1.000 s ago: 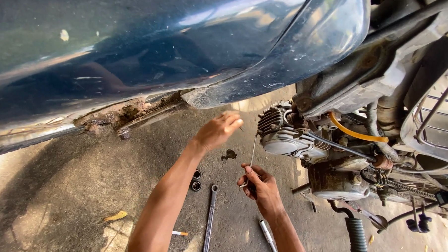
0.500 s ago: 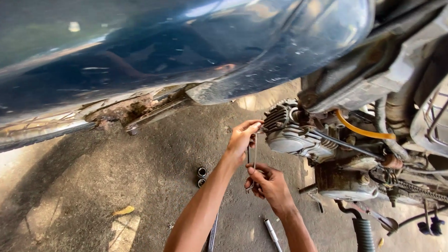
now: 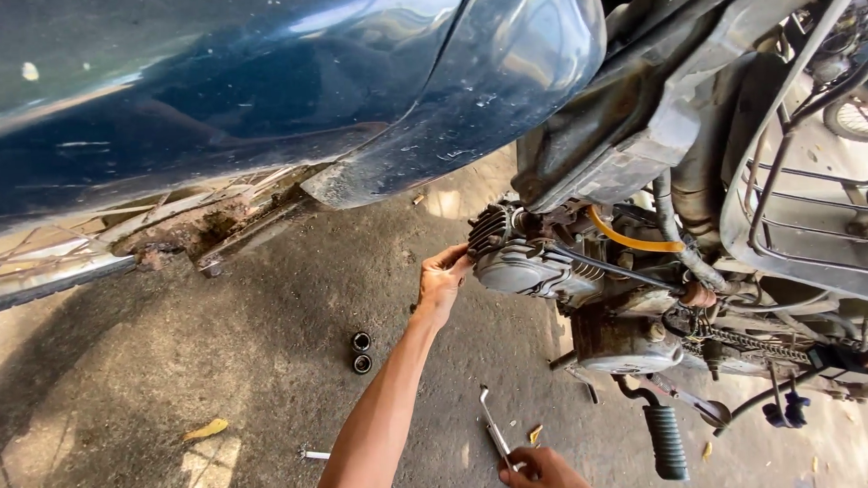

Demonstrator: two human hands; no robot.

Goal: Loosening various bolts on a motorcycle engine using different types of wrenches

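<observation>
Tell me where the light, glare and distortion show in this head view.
Head view: wide-angle bending curves the dark blue fender, which carries pale glare streaks; sunlit patches brighten the concrete floor at lower left and the far right, while the engine by the left hand sits in shade; the right hand is cropped at the bottom edge.

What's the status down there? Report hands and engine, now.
Left hand touching the finned grey metal engine cylinder head. Right hand gripping a slim silver metal wrench near the floor. Two small black round sockets lying on the concrete, clear of both hands.
</observation>
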